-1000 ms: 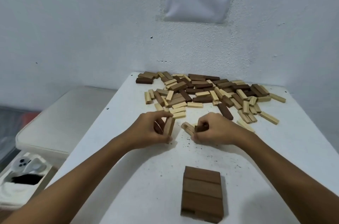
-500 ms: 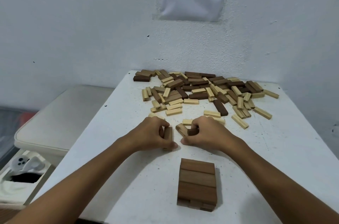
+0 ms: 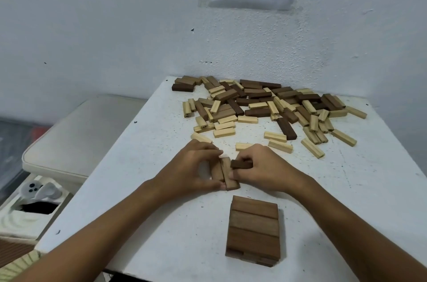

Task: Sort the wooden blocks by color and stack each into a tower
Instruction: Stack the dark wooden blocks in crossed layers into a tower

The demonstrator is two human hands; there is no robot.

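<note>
Both hands on blocks, mid-table.
My left hand (image 3: 191,166) grips two brown blocks (image 3: 223,173) side by side; my right hand (image 3: 263,166) pinches a dark block (image 3: 241,164). The brown tower (image 3: 253,233) stands nearer me.

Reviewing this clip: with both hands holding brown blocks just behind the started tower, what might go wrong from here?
1. The left hand holds two medium-brown blocks side by side; one may slip out of line when lifted.
2. The right hand pinches a dark-brown block; adding it would mix shades in the medium-brown tower.
3. The forearms flank the tower closely and may knock it.
</note>
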